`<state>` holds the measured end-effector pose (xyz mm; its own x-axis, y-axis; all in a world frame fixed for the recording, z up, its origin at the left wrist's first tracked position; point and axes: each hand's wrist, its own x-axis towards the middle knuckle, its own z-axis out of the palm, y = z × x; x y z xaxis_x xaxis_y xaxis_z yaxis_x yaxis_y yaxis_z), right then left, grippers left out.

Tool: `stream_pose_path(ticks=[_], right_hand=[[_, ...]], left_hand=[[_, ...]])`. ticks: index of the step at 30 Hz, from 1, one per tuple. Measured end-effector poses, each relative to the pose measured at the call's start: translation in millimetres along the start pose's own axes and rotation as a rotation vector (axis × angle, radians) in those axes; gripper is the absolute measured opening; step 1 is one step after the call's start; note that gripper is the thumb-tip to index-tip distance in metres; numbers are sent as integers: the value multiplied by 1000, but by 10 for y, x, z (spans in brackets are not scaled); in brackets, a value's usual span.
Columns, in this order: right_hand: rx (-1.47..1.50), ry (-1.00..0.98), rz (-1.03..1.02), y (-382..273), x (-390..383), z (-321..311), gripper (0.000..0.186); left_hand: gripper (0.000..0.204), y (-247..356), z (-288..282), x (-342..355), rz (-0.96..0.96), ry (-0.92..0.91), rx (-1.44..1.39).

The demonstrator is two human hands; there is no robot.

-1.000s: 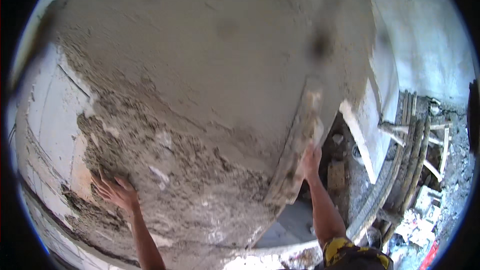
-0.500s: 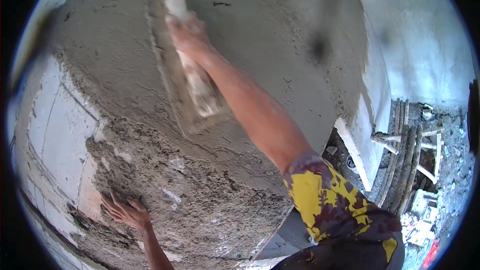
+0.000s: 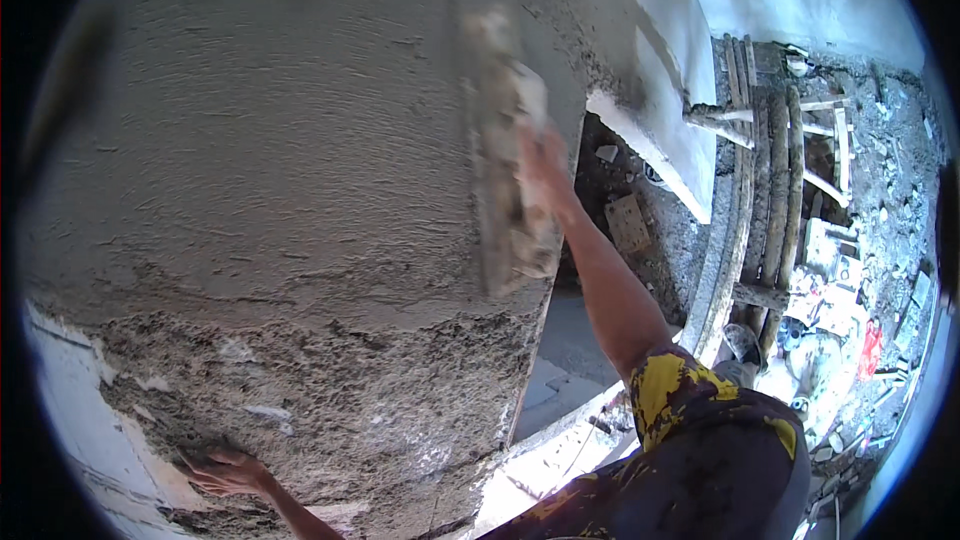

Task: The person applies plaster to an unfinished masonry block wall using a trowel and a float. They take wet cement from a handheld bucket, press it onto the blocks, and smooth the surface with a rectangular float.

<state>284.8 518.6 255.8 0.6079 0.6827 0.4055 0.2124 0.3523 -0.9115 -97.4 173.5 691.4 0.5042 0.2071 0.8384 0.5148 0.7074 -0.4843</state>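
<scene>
My right hand point(image 3: 545, 168) is wrapped round the handle of a long plastering float point(image 3: 492, 240), slightly smeared by motion. The float's flat blade stands nearly upright against the wet grey plaster point(image 3: 280, 140), close to the wall's right edge. At lower left, my left hand point(image 3: 228, 472) lies open against the wall, fingers stretched out and no tool in it. Around it is rough, crumbly mortar point(image 3: 330, 410), which forms a band below the smoother plaster. Pale bare wall point(image 3: 70, 370) shows beyond the mortar at the far left.
Right of the wall edge is an opening with a broken white wall end point(image 3: 650, 155). Long wooden poles point(image 3: 775, 180) run past it, beside a wooden frame point(image 3: 842, 145). Rubble and a red item point(image 3: 870, 348) lie at right. A shoe point(image 3: 742, 343) shows near the poles.
My right hand has swept the float rightward across the plaster to near the wall's edge. The view has shifted right, showing more of the poles and rubble. My left hand stays on the wall.
</scene>
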Motion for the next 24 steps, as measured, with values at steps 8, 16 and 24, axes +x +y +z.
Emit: stream_pose_path(ticks=[8, 16, 24], right_hand=[[795, 53, 1155, 1559, -1466, -804, 39], [577, 127, 1482, 1588, -2369, -1548, 40], [153, 19, 1179, 642, -2762, -1876, 34]], left_hand=[[59, -76, 130, -24, -45, -65, 24], [63, -136, 357, -162, -78, 23, -68], [58, -220, 232, -289, -49, 36, -178]])
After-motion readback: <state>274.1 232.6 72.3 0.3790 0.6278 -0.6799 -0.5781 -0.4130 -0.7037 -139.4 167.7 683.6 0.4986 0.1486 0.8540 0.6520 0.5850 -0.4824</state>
